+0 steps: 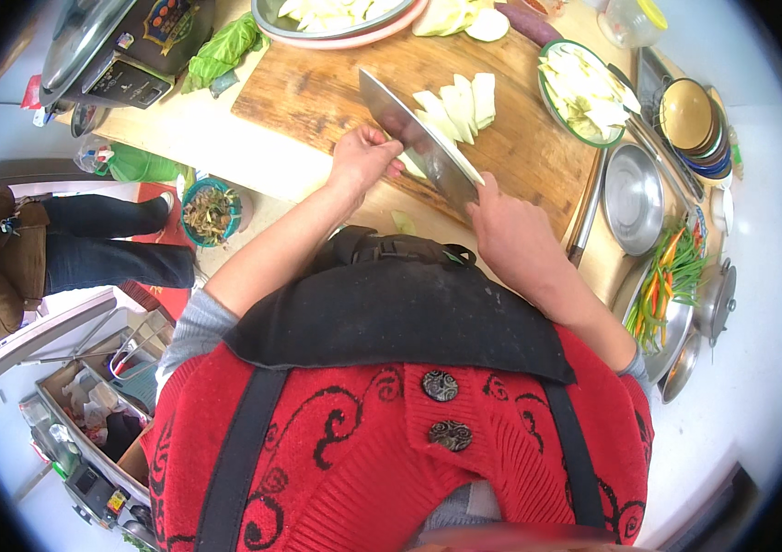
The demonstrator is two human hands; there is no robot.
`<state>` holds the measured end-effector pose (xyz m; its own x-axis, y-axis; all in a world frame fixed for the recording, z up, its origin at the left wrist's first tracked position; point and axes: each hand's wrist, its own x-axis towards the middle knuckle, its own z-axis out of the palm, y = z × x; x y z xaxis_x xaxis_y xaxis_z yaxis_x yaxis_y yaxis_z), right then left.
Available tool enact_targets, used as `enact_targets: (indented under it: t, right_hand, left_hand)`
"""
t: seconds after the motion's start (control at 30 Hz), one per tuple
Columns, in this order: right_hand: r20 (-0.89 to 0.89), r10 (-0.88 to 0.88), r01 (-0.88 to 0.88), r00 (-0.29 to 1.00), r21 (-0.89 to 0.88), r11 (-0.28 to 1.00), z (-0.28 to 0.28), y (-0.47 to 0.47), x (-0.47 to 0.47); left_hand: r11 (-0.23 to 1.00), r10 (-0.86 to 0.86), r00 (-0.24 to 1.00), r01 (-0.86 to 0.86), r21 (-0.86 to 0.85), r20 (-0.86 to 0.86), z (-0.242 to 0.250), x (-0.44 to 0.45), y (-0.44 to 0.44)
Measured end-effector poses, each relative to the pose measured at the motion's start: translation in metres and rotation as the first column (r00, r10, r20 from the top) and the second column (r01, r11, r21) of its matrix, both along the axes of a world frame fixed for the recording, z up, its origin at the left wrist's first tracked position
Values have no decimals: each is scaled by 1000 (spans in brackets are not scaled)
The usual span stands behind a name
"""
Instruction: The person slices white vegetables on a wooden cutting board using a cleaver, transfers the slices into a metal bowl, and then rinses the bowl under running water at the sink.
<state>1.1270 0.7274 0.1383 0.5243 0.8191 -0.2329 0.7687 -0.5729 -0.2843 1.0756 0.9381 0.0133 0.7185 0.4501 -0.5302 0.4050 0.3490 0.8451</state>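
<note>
My right hand [518,238] grips the handle of a broad steel cleaver [425,145]. Its blade slants up and to the left over the wooden cutting board [308,86]. My left hand [367,162] is beside the blade, fingers curled with thumb and forefinger close together. Whether anything is pinched there is unclear. A pale vegetable piece [413,164] shows between those fingertips and the blade, partly hidden. Beyond the cleaver, several pale green-white vegetable slices [463,107] lie overlapping in a row on the board.
At right stand a green-rimmed bowl [581,93] of cut pieces, a metal bowl [632,200] and a tray of peppers and greens [667,290]. A basin [336,31] of slices and a cooker [136,62] stand at the back. Another person [73,241] is at left near a scrap bucket [211,212].
</note>
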Motion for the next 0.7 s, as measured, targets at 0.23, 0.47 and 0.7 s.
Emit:
enact_targets:
  t: [0.23, 0.47, 0.7]
  right_hand:
    - [6, 11, -11, 1000, 20, 1000, -36, 25, 6]
    - [-25, -68, 69, 997, 45, 997, -28, 18, 16]
    - [-66, -49, 50, 997, 19, 999, 0, -6, -4]
  left_hand:
    - [1000, -6, 999, 8, -26, 42, -1, -3, 0]
    - [996, -20, 996, 28, -90, 83, -1, -6, 4]
    - [999, 9, 998, -6, -48, 61, -3, -3, 1]
